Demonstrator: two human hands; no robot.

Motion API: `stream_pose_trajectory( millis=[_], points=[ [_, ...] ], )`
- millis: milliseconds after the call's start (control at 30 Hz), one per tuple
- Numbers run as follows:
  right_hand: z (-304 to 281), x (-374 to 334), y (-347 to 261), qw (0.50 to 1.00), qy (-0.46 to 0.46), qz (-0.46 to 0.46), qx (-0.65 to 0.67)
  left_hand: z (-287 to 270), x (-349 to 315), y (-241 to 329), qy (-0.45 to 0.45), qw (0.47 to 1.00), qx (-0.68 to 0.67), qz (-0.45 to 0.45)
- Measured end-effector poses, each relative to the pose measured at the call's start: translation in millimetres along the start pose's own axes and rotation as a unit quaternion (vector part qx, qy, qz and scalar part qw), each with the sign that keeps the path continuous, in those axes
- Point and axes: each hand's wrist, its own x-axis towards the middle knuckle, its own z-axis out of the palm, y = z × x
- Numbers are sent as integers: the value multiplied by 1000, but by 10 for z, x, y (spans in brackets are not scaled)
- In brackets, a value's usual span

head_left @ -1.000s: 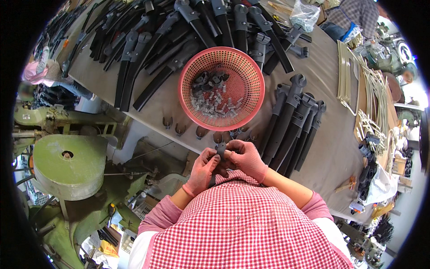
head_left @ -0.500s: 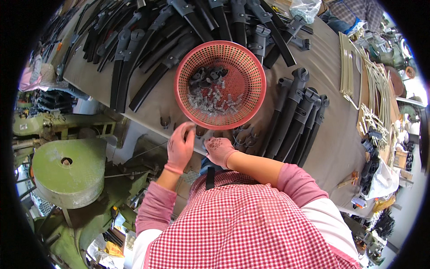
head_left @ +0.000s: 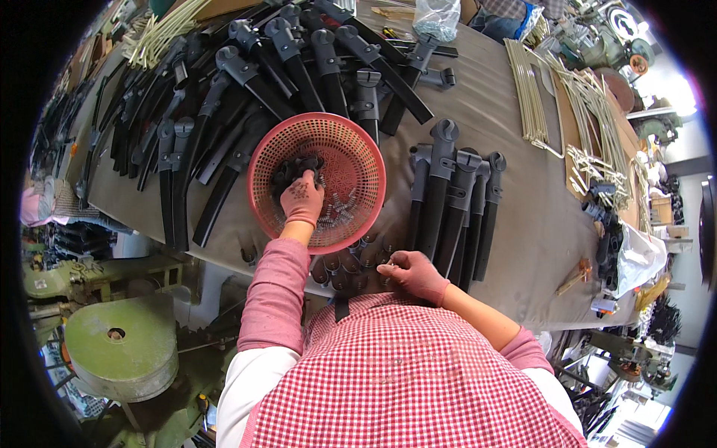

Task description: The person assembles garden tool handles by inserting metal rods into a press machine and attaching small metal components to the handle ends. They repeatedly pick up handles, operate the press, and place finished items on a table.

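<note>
My left hand (head_left: 302, 198), in a pink work glove with dark smudges, reaches into a red plastic basket (head_left: 258, 220). Its fingers bend down together into a heap of small dark plastic parts (head_left: 285, 173), which hides the fingertips. Beside that heap lie many small metal springs (head_left: 340, 209). My right hand (head_left: 420, 278), also gloved, is closed in a pinch near the table's front edge. Something small shows at its fingertips, too small to make out. Several dark U-shaped pieces (head_left: 349, 263) stand between this hand and the basket.
Black tubes with grey joints (head_left: 441, 183) lie right of the basket; a larger pile of them (head_left: 239, 67) spreads behind and left. Pale metal rods (head_left: 526, 93) lie at the far right. A green machine (head_left: 119, 336) stands at the left, beside the table.
My left hand has moved from the table's front edge into the basket, onto the dark parts. My right hand has shifted right. The view has turned, so the basket appears lower and farther left.
</note>
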Motion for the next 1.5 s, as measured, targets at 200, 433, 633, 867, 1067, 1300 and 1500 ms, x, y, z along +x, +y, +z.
stream_pose_trajectory(
  millis=[200, 433, 633, 867, 1067, 1300, 1500],
  points=[
    [-47, 33, -368, 975, 38, -107, 191, -364, -453, 131, -112, 683, -702, -169],
    [74, 71, -879, 936, -15, -176, 304, -1253, -1207, 672, -139, 666, -724, -113],
    [191, -27, -957, 965, 29, -220, 137, -1421, -1389, 695, -162, 655, -734, -84],
    [94, -100, -977, 985, -78, -132, 83, -1381, -1665, 574, -218, 689, -688, -65],
    [573, -20, -721, 976, -61, -187, -98, -1009, -2089, 294, -136, 644, -736, -159],
    [1213, 396, -264, 890, -125, -204, -388, -428, -2517, -402, -78, 758, -577, -293],
    [1889, 1079, -114, 754, -265, -186, -573, -606, -2108, -960, 57, 916, -350, -188]
  ],
)
